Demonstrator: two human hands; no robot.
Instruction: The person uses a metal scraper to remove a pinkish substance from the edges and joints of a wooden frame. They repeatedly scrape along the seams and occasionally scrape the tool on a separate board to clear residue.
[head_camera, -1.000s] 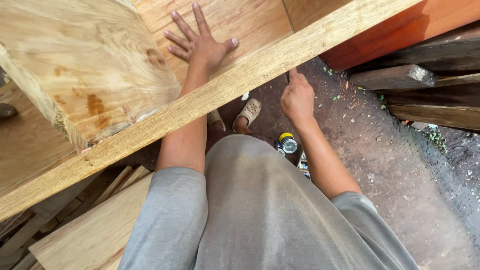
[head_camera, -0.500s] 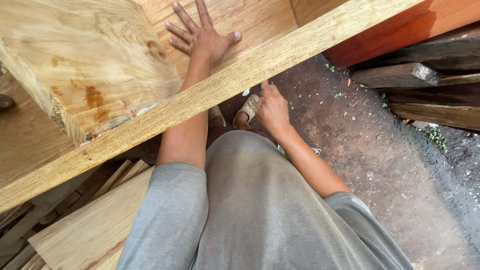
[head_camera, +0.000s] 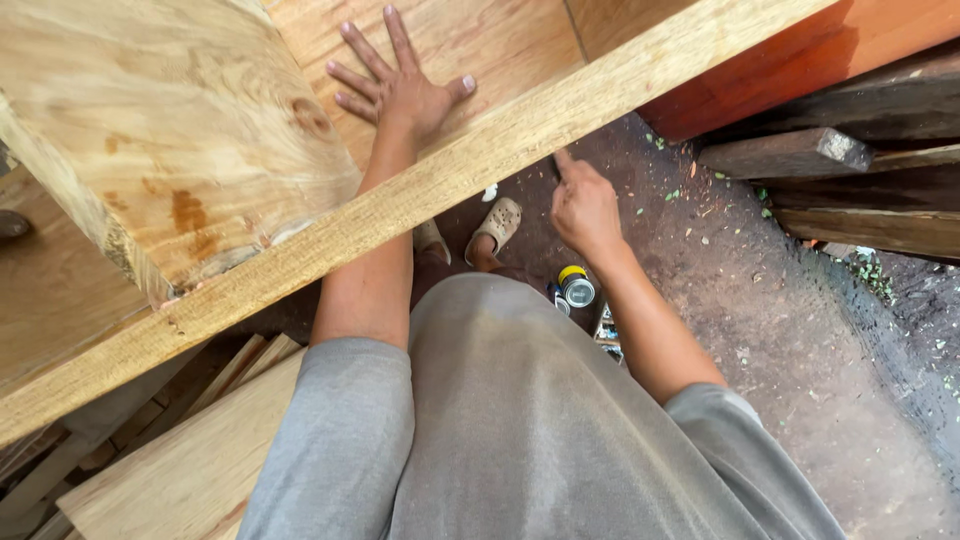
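My left hand lies flat with fingers spread on a broad plywood sheet behind a long pale wooden beam that crosses the view diagonally. The left forearm passes under that beam. My right hand sits just below the beam's near edge, fingers curled and the index finger touching the beam's side. It holds nothing that I can see. A thick, knotted wood slab lies at the upper left.
A small can with a yellow rim stands on the dirt floor by my feet in tan sandals. Dark timbers and an orange-red board lie at the right. Loose planks are stacked at the lower left.
My right hand dropped away from the beam toward my body, then rose back to its near edge with the index finger out. The left hand stayed spread on the plywood.
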